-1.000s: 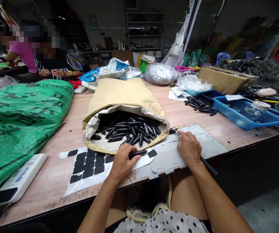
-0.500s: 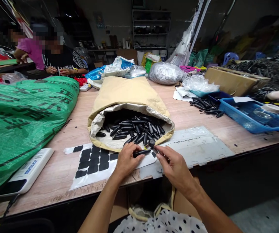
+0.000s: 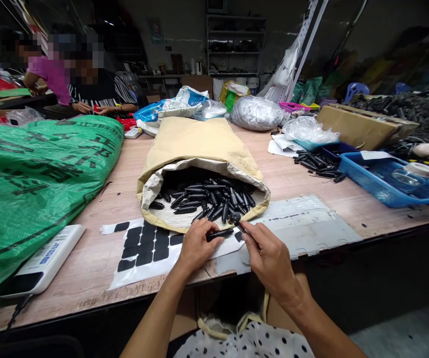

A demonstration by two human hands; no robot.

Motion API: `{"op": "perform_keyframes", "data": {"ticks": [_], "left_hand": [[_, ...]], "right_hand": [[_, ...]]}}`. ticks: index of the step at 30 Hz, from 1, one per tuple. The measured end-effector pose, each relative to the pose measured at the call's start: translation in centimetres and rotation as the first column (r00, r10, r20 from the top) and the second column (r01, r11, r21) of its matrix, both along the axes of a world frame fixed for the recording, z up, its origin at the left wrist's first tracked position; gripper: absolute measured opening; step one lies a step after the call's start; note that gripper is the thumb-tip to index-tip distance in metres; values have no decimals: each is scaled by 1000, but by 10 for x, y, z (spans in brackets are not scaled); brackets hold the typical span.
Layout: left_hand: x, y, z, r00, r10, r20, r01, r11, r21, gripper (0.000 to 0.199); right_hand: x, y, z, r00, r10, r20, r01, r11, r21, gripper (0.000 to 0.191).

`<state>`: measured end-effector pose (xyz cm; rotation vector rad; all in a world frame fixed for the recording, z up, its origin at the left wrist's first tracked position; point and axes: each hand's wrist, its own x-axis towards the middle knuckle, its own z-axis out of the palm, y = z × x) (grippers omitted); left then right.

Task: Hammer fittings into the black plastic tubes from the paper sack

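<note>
My left hand [image 3: 198, 243] is closed round a black tube-shaped piece [image 3: 220, 234] in front of the sack's mouth. In my right hand [image 3: 267, 251], the fingers pinch a small dark tool with a round black head [image 3: 235, 218], close to the tip of that piece. An open tan sack [image 3: 203, 139] lies on its side, with many similar black pieces [image 3: 214, 199] inside. Under my left hand and to its left is a white sheet [image 3: 136, 273] with rounded black squares. A grey plastic-covered sheet [image 3: 304, 223] lies to the right.
On the left are a green woven bag [image 3: 43, 169] and a white power strip [image 3: 50, 258]. A blue tray [image 3: 386, 191] stands at the right, beside loose black pieces [image 3: 313, 163]. Across the table, a person in a striped top [image 3: 102, 92] sits near another in pink.
The yellow bit seen between my hands before no longer shows. My right hand has turned slightly, its fingers more curled. The person across now holds something red.
</note>
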<state>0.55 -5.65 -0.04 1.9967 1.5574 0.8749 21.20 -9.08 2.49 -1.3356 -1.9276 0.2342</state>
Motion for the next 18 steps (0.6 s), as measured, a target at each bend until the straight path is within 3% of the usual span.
{"op": "perform_keyframes", "data": {"ticks": [6,10,14,18], "left_hand": [[0,0,1,1000,-4,-5,4,1000,12,6],[0,-1,2,1000,5,-13,-5,1000,3,7],[1,-1,4,1000,10,-3,-10,1000,-8,8],[0,-2,5,1000,1,10,-1,1000,-12,8]], "right_hand": [[1,-2,-7,998,34,43,-31,997,-66,35],[15,4,-4,999,-40,-29,39,999,-31,34],[45,22,-1,974,-225,-18,225,974,36,34],[76,44,-11,880,-465,101,459,885,77,34]]}}
